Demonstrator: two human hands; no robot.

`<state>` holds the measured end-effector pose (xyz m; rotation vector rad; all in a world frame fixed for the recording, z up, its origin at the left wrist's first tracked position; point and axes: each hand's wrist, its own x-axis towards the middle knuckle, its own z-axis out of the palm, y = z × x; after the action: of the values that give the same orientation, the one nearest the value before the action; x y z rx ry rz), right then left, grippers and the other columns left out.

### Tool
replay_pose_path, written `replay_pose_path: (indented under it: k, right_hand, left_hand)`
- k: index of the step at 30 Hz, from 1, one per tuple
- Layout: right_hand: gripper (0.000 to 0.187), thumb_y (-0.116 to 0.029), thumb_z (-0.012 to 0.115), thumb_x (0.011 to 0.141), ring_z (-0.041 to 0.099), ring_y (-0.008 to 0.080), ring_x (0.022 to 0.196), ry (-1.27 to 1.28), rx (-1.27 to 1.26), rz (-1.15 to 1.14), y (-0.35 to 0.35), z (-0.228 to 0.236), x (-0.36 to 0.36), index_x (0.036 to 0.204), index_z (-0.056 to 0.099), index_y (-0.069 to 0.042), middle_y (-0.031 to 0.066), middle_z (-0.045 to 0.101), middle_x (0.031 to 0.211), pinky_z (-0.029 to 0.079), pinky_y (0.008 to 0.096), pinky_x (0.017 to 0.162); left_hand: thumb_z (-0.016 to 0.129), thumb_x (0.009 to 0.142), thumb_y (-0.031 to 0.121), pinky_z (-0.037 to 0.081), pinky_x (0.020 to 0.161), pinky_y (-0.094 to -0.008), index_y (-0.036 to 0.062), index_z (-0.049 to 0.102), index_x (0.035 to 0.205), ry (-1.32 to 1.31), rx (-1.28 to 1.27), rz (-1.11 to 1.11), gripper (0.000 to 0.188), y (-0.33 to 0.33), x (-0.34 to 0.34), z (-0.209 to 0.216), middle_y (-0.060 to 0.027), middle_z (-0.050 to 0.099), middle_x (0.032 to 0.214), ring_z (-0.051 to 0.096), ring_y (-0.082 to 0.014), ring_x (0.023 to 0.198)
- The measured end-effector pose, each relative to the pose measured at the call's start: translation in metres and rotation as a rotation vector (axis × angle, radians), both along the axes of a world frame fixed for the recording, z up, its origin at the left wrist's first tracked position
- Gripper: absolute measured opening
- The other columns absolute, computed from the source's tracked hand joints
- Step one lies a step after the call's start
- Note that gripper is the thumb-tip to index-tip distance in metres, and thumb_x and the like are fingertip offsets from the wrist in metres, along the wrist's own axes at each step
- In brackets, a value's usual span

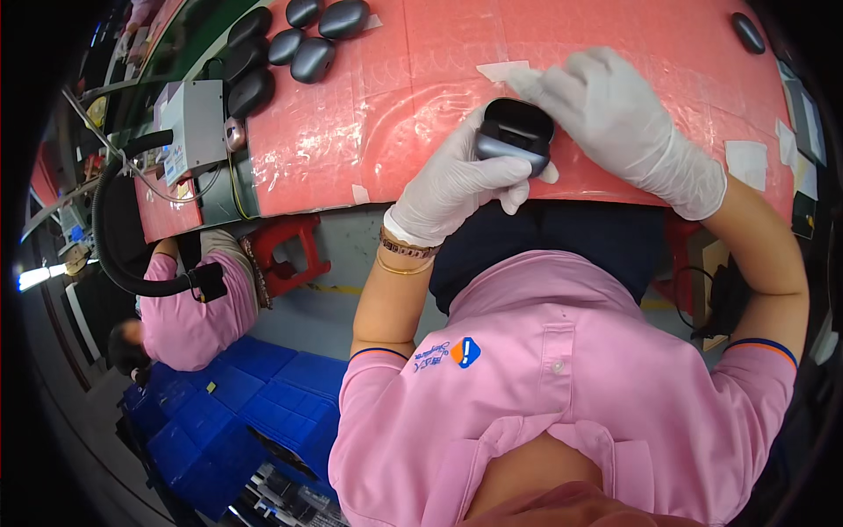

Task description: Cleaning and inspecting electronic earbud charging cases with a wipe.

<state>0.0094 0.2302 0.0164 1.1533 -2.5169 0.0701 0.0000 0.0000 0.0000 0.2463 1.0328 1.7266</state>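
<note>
A dark blue-grey earbud charging case (509, 156) with its lid raised sits in my left hand (448, 189), just above the table's near edge. The gloved thumb lies across its front and the other fingers wrap around the side and underneath. Its inside is black; whether any earbud is in it cannot be made out. My right hand (619, 119), gloved in white too, is close to the case's upper right side. Its fingers are bent together by the lid, and anything between them is hidden.
The table has a pink plastic-wrapped cover (399, 132). Several closed cases (313, 60) lie at the far left, and one dark case (748, 32) at the far right. A grey box (195, 123) and black hose (110, 211) stand left, near another person (198, 307) in pink.
</note>
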Motion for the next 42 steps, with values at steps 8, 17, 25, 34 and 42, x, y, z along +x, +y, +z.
replay_pose_path:
  k: [8,17,25,34,42]
  right_hand:
    - [0.032,0.008,0.055,0.079,0.047,0.0104,0.066,-0.585,-0.938,-0.461,-0.002,0.006,0.049,0.106,0.068,-0.004,0.0014,0.051,0.072,0.039,0.0236,0.060]
    - [0.038,0.011,0.056,0.078,0.050,0.0120,0.066,-0.538,-1.032,-0.365,-0.027,-0.003,0.058,0.111,0.066,-0.005,0.0042,0.053,0.075,0.042,0.0264,0.059]
    - [0.040,0.004,0.063,0.070,0.053,0.0217,0.071,-0.318,-0.536,-0.194,-0.054,0.018,0.046,0.107,0.066,-0.011,0.0041,0.052,0.080,0.042,0.0330,0.066]
    - [0.024,-0.002,0.066,0.070,0.053,0.0210,0.076,-0.197,-0.198,-0.392,-0.046,0.026,0.042,0.094,0.064,-0.010,0.0044,0.050,0.081,0.041,0.0351,0.069]
    - [0.029,0.002,0.056,0.078,0.049,0.0139,0.070,-0.525,-0.598,-0.427,-0.017,0.031,0.052,0.103,0.067,-0.008,0.0011,0.049,0.074,0.038,0.0281,0.065]
  left_hand:
    - [0.057,0.083,-0.010,0.056,0.075,-0.0298,0.0184,0.012,0.140,0.322,0.125,0.461,0.078,0.012,0.030,0.008,-0.0203,0.046,0.130,0.062,-0.0255,0.100]
    - [0.047,0.083,-0.016,0.055,0.078,-0.0303,0.0161,0.013,0.139,0.338,0.077,0.477,0.073,0.012,0.032,-0.002,-0.0171,0.043,0.130,0.061,-0.0255,0.103]
    - [0.042,0.074,-0.024,0.045,0.089,-0.0313,0.0089,0.010,0.136,0.973,-0.132,0.481,0.077,0.023,0.037,-0.013,-0.0136,0.042,0.119,0.049,-0.0186,0.105]
    - [0.037,0.073,-0.026,0.048,0.085,-0.0301,0.0084,0.014,0.135,0.826,-0.063,0.521,0.074,0.028,0.039,-0.012,-0.0142,0.043,0.122,0.053,-0.0182,0.101]
    - [0.040,0.079,-0.020,0.053,0.088,-0.0355,0.0138,0.010,0.140,0.581,-0.036,0.486,0.075,0.023,0.038,-0.009,-0.0172,0.044,0.126,0.061,-0.0261,0.103]
